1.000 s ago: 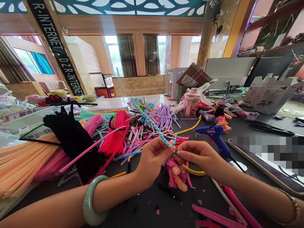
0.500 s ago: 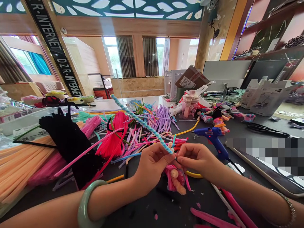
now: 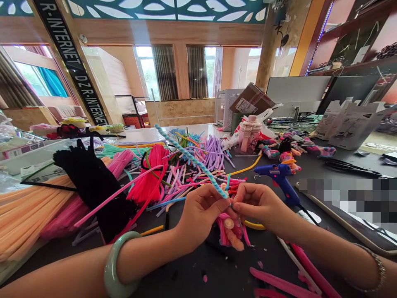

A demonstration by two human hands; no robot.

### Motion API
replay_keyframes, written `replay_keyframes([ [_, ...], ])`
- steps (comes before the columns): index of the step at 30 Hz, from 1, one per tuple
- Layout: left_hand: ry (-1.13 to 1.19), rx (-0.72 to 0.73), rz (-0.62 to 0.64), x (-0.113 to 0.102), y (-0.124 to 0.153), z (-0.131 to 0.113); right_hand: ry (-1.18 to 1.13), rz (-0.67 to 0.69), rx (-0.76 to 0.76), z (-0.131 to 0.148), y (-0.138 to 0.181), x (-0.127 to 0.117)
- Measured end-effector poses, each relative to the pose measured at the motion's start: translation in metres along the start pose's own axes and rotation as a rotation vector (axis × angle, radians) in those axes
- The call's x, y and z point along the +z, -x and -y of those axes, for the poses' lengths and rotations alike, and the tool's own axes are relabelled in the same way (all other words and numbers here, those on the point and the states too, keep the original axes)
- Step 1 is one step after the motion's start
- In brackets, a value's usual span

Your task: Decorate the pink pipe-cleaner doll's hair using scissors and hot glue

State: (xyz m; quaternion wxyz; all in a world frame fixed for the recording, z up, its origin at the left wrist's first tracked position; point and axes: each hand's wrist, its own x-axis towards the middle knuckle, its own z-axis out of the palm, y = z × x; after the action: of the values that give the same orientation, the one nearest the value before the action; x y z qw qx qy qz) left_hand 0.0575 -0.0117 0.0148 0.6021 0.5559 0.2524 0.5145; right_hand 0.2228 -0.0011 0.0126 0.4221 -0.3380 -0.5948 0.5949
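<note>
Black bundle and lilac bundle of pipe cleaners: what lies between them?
In the head view, the pinkish-red bundle and loose pipe cleaners; the twisted blue-white stem crosses in front.

Far windows: 2 bright gaps beside the curtains, washed out to near white by daylight.
Ceiling panel: pale glowing cut-outs, a faint hazy streak of light beneath.
White tabletop: glossy, catching glare.
Dark tabletop: dimmer, soft weak shadows.
Bangle: small shiny highlights.
Left hand and right hand: evenly lit, fairly sharp.
Lettered pillar: slanted, wide-angle stretch towards the edges.
Pixelated patch: coarse blocks hiding detail at right.
</note>
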Motion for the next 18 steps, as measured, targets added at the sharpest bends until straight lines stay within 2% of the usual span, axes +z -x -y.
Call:
replay_keyframes([
  [9,-0.009,0.021,-0.007,-0.0042,-0.0032,0.0060,0.084,-0.069,-0.049,-0.0003,-0.0007,-0.0007],
  [18,-0.038,-0.010,0.032,-0.0036,-0.0037,0.0049,0.045,-0.059,-0.071,0.0023,0.0010,0.0006],
])
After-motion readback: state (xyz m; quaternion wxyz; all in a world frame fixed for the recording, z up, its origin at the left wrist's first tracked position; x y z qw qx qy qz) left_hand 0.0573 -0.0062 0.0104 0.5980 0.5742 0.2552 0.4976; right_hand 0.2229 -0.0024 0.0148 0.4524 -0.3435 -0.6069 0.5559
